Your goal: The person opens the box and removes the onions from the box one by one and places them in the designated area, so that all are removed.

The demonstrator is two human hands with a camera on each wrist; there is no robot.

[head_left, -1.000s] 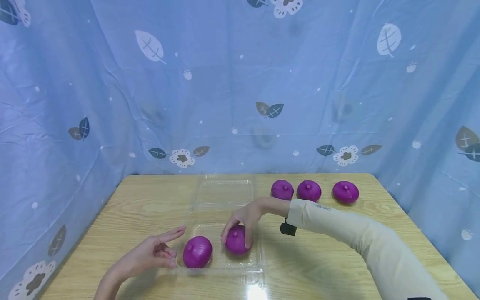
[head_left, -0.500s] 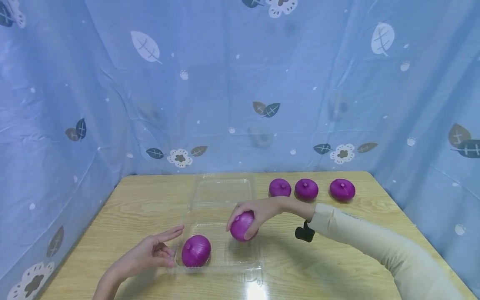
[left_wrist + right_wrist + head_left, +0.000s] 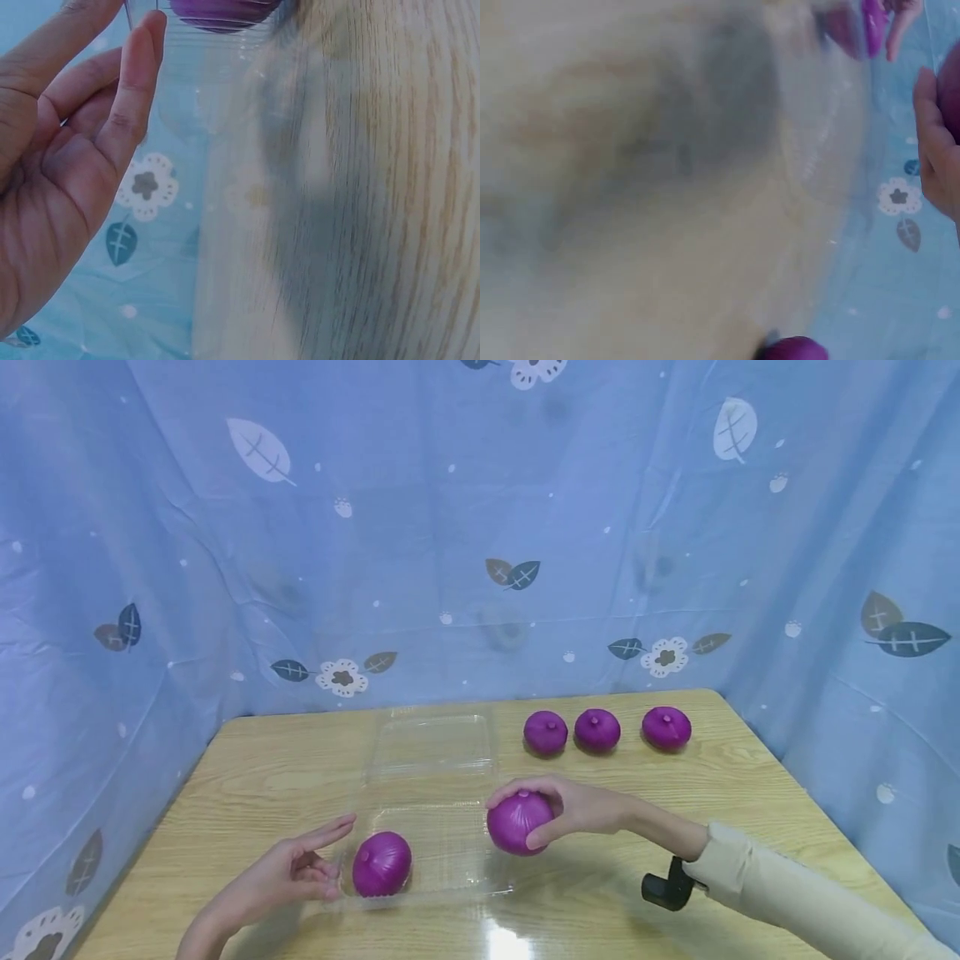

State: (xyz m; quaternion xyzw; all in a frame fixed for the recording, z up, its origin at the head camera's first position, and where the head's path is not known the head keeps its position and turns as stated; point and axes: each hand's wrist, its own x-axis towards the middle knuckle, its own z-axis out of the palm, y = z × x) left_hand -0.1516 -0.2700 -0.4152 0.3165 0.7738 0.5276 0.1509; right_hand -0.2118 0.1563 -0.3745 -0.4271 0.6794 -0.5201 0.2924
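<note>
Gripping purple onion (image 3: 516,828), stem end up, right hand (image 3: 581,806) curls round it at clear tray's (image 3: 450,892) right edge; height unclear. Second onion (image 3: 382,865) in tray, well left. Left hand (image 3: 273,870) half spread beside tray's left edge, no hold visible.

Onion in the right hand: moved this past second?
Yes. The held onion moved right, from inside the clear container to its right edge.

Your right hand (image 3: 576,812) has raised the onion (image 3: 517,823) from inside the tray (image 3: 442,852) and carried it rightward, to the tray's right edge.
</note>
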